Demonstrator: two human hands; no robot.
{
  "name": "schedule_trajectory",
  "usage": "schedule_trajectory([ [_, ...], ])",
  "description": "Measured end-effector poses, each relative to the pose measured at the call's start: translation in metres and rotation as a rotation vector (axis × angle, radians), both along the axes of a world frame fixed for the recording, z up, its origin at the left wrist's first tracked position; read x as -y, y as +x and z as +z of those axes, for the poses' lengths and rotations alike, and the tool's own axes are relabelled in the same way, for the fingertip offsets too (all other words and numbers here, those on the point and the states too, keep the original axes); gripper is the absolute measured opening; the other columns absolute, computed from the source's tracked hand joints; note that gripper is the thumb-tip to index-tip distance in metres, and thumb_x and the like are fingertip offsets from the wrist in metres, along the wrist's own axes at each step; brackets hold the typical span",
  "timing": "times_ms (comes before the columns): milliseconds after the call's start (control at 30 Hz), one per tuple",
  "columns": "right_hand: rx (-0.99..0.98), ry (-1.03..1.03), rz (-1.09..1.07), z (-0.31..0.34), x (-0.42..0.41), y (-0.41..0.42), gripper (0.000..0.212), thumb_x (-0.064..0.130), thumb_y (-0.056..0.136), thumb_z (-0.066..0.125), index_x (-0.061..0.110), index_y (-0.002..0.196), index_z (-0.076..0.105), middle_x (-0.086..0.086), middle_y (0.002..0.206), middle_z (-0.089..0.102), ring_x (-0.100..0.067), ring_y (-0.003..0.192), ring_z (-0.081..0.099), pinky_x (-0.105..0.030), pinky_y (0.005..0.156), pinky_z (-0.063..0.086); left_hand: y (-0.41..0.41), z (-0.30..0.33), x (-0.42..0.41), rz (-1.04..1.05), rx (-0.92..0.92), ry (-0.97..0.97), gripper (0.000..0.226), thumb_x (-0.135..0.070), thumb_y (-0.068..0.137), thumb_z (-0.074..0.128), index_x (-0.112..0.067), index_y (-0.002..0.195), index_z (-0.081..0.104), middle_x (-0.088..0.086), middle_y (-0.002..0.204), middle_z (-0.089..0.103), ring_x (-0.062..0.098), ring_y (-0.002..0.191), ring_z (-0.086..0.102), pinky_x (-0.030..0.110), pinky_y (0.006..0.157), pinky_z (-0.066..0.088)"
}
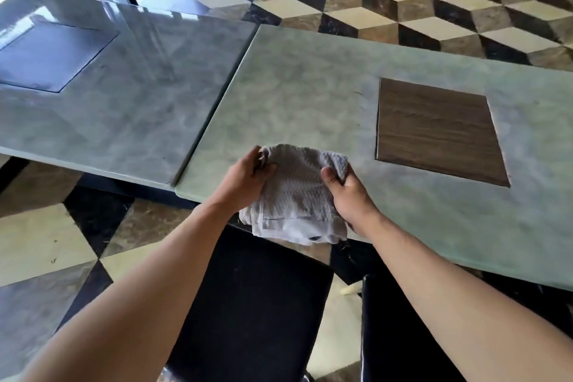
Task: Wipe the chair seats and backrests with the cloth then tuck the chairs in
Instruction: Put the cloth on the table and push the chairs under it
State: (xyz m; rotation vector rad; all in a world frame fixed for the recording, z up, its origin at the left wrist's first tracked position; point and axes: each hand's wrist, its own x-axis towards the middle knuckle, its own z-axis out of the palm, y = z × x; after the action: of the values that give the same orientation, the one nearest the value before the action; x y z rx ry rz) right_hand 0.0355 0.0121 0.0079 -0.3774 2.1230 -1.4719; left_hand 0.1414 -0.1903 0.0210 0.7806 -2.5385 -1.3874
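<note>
Cloth [297, 195], bunched, hangs over the surface [310, 96] edge above a black chair seat [257, 304]; left hand [245, 183] and right hand [347, 192] grip its sides, fingers clamped. Folding it into a flat pad would likely help it wipe evenly.

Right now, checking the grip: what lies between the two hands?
In the head view, only the grey cloth spans between left hand and right hand.

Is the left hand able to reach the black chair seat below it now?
Probably yes: the seat lies bare just below the left hand, though both hands hold the cloth.
</note>
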Motion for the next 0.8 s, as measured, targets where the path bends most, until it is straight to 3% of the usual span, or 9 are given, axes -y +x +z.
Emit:
schedule_trajectory([
  [100, -0.031, 0.136, -0.026, -0.028, 0.019, -0.027, 0.05, 0.056, 0.097, 0.054, 0.022, 0.133, 0.052, -0.005, 0.127, 0.066, -0.028, 0.118, 0.06, -0.035, 0.1, 0.047, -0.028, -0.028, 0.011, 0.021, 0.051, -0.181, 0.02, -0.035, 0.097, 0.058, -0.035, 0.087, 0.04, -0.007, 0.062, 0.055, 0.015, 0.05, 0.053, 0.024, 0.04, 0.034],
  [200, -0.193, 0.322, -0.062, -0.041, 0.032, -0.041, 0.064, 0.061, 0.097, 0.051, 0.017, 0.143, 0.044, -0.017, 0.129, 0.064, -0.039, 0.119, 0.06, -0.037, 0.087, 0.048, -0.049, -0.048, 0.017, -0.016, 0.097, -0.319, 0.017, -0.038, 0.098, 0.055, -0.026, 0.094, 0.043, 0.005, 0.068, 0.06, 0.031, 0.059, 0.059, 0.033, 0.046, 0.047],
  [300, -0.429, 0.444, -0.133, -0.048, 0.041, -0.05, 0.045, 0.054, 0.097, 0.056, 0.016, 0.121, 0.049, -0.013, 0.095, 0.068, -0.04, 0.094, 0.066, -0.035, 0.063, 0.039, -0.068, -0.058, 0.024, 0.008, 0.125, -0.485, 0.02, -0.039, 0.096, 0.055, -0.022, 0.1, 0.045, 0.014, 0.079, 0.065, 0.039, 0.066, 0.06, 0.042, 0.053, 0.05],
  [400, -0.48, 0.526, -0.213, -0.049, 0.043, -0.051, 0.036, 0.046, 0.097, 0.059, 0.017, 0.116, 0.051, -0.017, 0.097, 0.071, -0.04, 0.09, 0.067, -0.036, 0.064, 0.038, -0.076, -0.061, 0.02, 0.043, 0.132, -0.59, 0.024, -0.04, 0.095, 0.057, -0.018, 0.103, 0.049, 0.019, 0.088, 0.067, 0.042, 0.072, 0.063, 0.039, 0.054, 0.044],
  [500, -0.552, 0.551, -0.265, -0.049, 0.044, -0.044, 0.036, 0.041, 0.095, 0.061, 0.013, 0.116, 0.051, -0.019, 0.101, 0.07, -0.04, 0.09, 0.066, -0.036, 0.064, 0.038, -0.074, -0.061, 0.016, 0.086, 0.091, -0.614, 0.043, -0.044, 0.097, 0.053, -0.014, 0.126, 0.048, 0.018, 0.121, 0.057, 0.039, 0.106, 0.056, 0.045, 0.074, 0.046],
  [600, -0.774, 0.522, -0.171, -0.046, 0.037, -0.03, 0.05, 0.038, 0.094, 0.062, 0.007, 0.133, 0.052, -0.019, 0.124, 0.057, -0.037, 0.108, 0.055, -0.042, 0.082, 0.045, -0.059, -0.063, 0.009, -0.019, 0.037, -0.691, 0.064, -0.051, 0.095, 0.048, -0.017, 0.148, 0.036, 0.016, 0.148, 0.039, 0.033, 0.136, 0.036, 0.049, 0.106, 0.039],
  [667, -0.851, 0.544, 0.001, -0.048, 0.031, -0.024, 0.058, 0.042, 0.099, 0.053, 0.014, 0.148, 0.044, -0.017, 0.148, 0.044, -0.035, 0.129, 0.045, -0.046, 0.103, 0.041, -0.045, -0.068, 0.001, -0.188, 0.082, -0.721, 0.067, -0.057, 0.096, 0.042, -0.028, 0.155, 0.029, 0.01, 0.163, 0.023, 0.028, 0.151, 0.016, 0.051, 0.12, 0.023],
  [734, -0.768, 0.613, 0.178, -0.052, 0.03, -0.019, 0.06, 0.047, 0.103, 0.042, 0.023, 0.157, 0.032, -0.01, 0.165, 0.024, -0.034, 0.148, 0.025, -0.048, 0.121, 0.021, -0.035, -0.076, -0.004, -0.292, 0.17, -0.707, 0.068, -0.063, 0.097, 0.031, -0.035, 0.158, 0.02, 0.002, 0.168, 0.005, 0.02, 0.154, -0.002, 0.05, 0.123, 0.01],
  [800, -0.683, 0.657, 0.254, -0.058, 0.03, -0.016, 0.061, 0.05, 0.105, 0.034, 0.027, 0.16, 0.022, -0.002, 0.17, 0.008, -0.03, 0.155, 0.009, -0.045, 0.125, 0.002, -0.031, -0.081, -0.003, -0.309, 0.232, -0.69, 0.069, -0.068, 0.096, 0.018, -0.038, 0.159, 0.011, -0.002, 0.168, -0.006, 0.017, 0.154, -0.009, 0.049, 0.124, 0.004],
])
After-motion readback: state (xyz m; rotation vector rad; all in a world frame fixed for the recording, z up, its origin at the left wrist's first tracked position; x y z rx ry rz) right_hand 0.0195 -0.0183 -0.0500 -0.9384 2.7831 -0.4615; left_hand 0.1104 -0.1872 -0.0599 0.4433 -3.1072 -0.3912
